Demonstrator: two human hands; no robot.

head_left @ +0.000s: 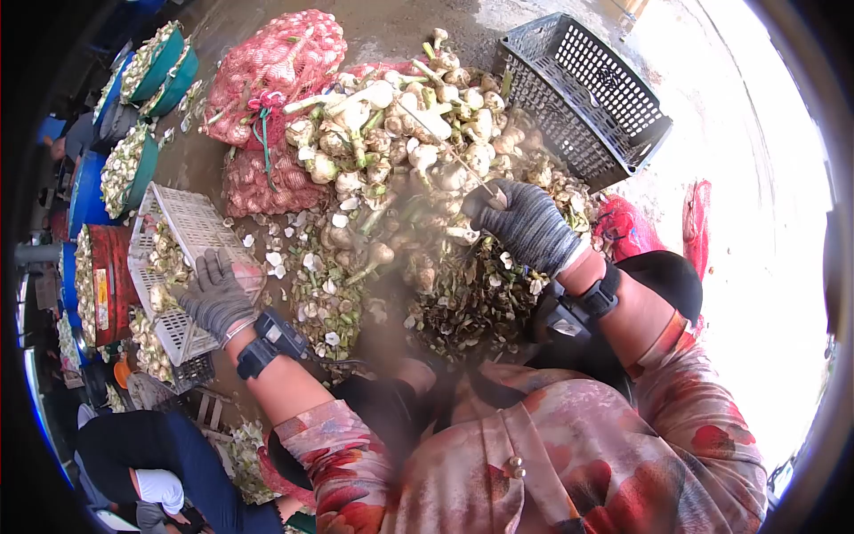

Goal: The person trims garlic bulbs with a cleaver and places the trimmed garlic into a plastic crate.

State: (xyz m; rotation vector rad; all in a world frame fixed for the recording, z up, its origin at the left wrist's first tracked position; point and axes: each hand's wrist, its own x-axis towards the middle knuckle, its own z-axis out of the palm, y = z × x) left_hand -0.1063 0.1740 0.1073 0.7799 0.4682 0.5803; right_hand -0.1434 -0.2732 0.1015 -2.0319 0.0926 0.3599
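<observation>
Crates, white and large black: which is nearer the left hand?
The white crate, close by the left hand; the large black crate is farther off, across the garlic heap.

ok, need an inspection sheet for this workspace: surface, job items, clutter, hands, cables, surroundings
Surface: bare floor, damp-looking in places.
Job's things: heap of garlic bulbs, many with stems; white crate with garlic in it.
Clutter: leaves and peelings scattered between the heap and the person; red mesh sacks beside the heap.
Left hand: gloved, fingers spread at the white crate's edge; contact unclear.
Right hand: gloved, closed around a thin item, type unclear.
Cables: nothing seen.
Surroundings: black crate beyond the heap; red drum and another person on the left.
</observation>
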